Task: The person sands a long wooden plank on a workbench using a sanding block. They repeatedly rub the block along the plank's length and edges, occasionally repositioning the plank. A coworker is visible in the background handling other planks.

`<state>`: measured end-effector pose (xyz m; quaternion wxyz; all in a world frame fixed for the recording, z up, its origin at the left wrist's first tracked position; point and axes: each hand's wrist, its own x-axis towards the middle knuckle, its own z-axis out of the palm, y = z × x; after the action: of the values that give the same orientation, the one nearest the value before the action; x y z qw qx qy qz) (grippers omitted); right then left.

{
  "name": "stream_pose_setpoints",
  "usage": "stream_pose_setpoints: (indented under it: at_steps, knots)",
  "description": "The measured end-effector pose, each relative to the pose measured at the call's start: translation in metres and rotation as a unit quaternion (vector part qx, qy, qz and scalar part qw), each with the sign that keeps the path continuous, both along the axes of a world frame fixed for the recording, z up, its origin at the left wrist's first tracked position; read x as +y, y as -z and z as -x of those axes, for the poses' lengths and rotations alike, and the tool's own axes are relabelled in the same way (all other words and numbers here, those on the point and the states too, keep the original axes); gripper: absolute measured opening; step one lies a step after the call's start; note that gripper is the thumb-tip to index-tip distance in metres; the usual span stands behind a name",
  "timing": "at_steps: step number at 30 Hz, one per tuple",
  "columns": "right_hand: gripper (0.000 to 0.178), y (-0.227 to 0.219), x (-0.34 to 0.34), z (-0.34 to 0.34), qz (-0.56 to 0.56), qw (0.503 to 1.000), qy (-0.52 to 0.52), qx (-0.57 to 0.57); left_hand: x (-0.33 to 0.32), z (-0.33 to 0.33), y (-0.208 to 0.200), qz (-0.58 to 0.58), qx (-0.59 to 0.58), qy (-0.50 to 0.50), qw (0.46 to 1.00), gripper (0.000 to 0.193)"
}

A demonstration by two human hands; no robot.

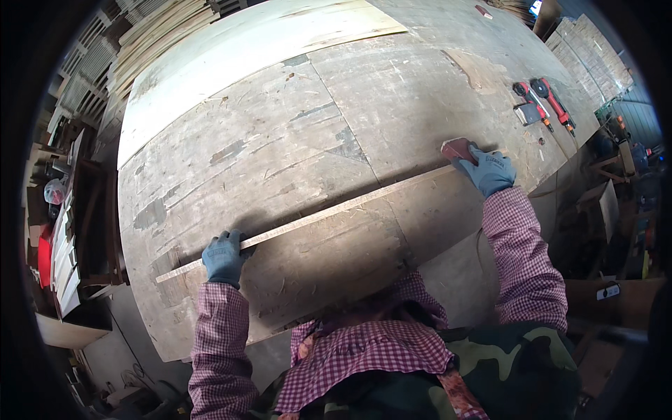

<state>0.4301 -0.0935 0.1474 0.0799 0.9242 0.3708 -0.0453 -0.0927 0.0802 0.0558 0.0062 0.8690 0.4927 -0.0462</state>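
A long, narrow wooden strip lies slantwise across the worn worktable, its right end farther from me than its left. Near the strip's left end, my left hand in a blue-grey work glove is closed around it. My right hand, gloved alike, is by the strip's right end with fingers wrapped round a reddish-brown sanding block. The block sits at the strip's far side; whether it touches the wood I cannot tell. The right hand covers part of that end.
Two red-and-black power tools lie at the table's right side. A pale plywood sheet covers the far left part. Stacked boards stand beyond it. A small dark red block rests at the far edge.
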Motion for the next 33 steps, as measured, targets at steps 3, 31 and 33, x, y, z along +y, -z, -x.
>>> stream_pose_setpoints:
  at_steps: [3,31,33]
  knots:
    - [0.077,0.004,0.024,0.062,-0.018,0.999,-0.045,0.025,0.002,0.003,0.001,0.019,0.017,-0.016,1.0,0.041]
    - [0.071,0.047,0.058,0.26,-0.252,0.907,-0.325,0.089,0.018,0.006,0.0,0.055,0.046,-0.024,0.997,0.045]
    - [0.071,0.046,0.055,0.221,-0.225,0.923,-0.303,0.079,0.014,0.012,0.002,0.036,0.024,-0.024,0.999,0.044]
